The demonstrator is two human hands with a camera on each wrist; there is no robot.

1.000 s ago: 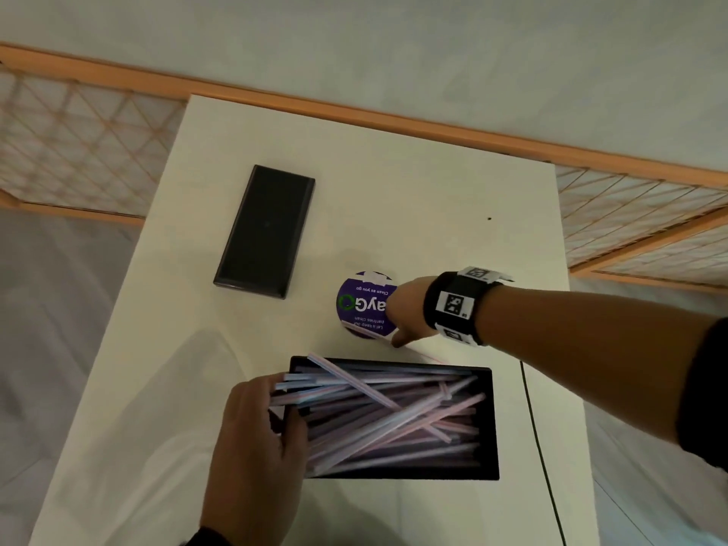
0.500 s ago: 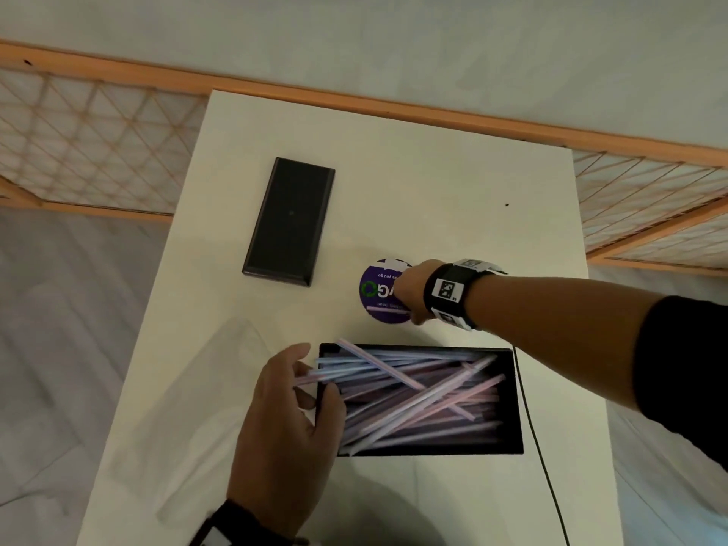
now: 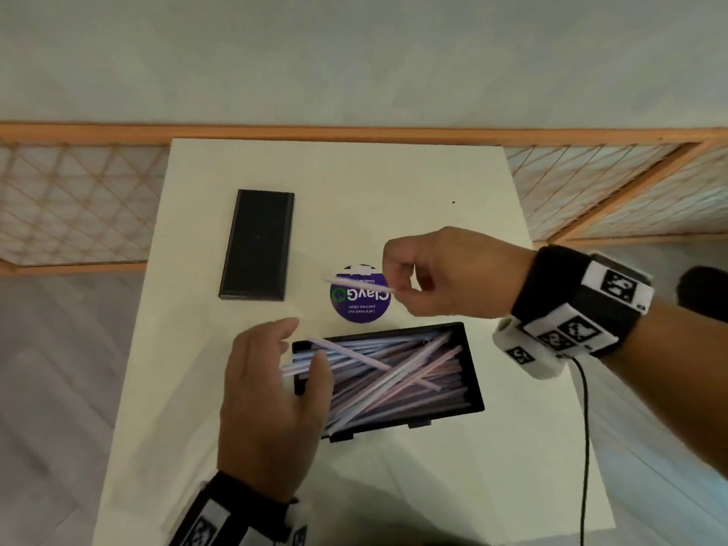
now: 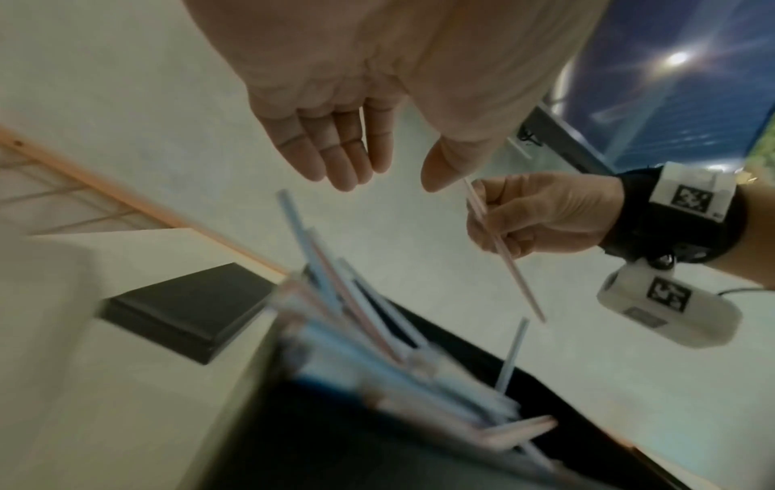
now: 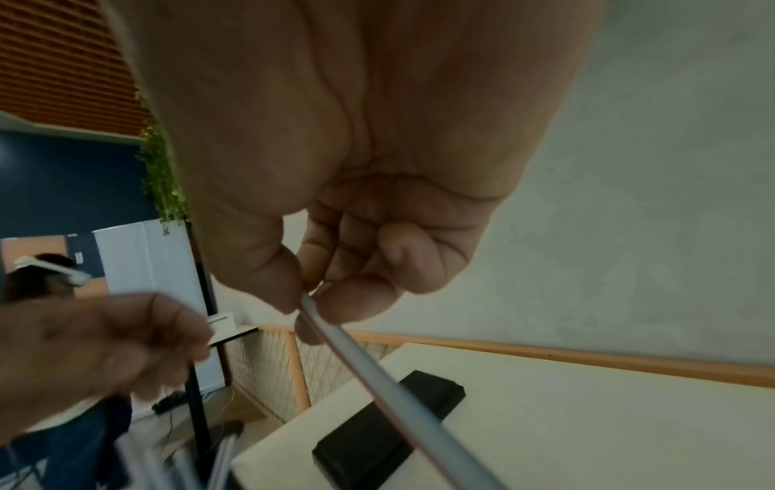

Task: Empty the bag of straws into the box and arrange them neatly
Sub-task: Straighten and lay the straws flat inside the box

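A black box [image 3: 471,382] near the table's front holds several pale pink and blue straws [image 3: 394,374] lying crossed, some poking over its left end. My left hand [image 3: 305,344] hovers over that left end, fingers relaxed and holding nothing; the left wrist view shows it open [image 4: 390,172] above the straws [image 4: 344,315]. Behind the box, my right hand [image 3: 398,289] is raised over the purple sticker and pinches one straw [image 3: 358,285] between thumb and fingertips. That pinch [image 5: 308,298] on the straw [image 5: 377,374] shows clearly in the right wrist view. I cannot make out the clear bag.
A flat black lid [image 3: 258,244] lies at the back left of the white table [image 3: 394,183]. A round purple sticker [image 3: 360,305] sits just behind the box. A thin black cable [image 3: 585,427] runs along the table's right edge. A wooden lattice railing [image 3: 78,199] stands behind.
My right hand has risen from the table beside the sticker with a single straw pinched. My left hand has let go of the straw ends and opened above the box's left end.
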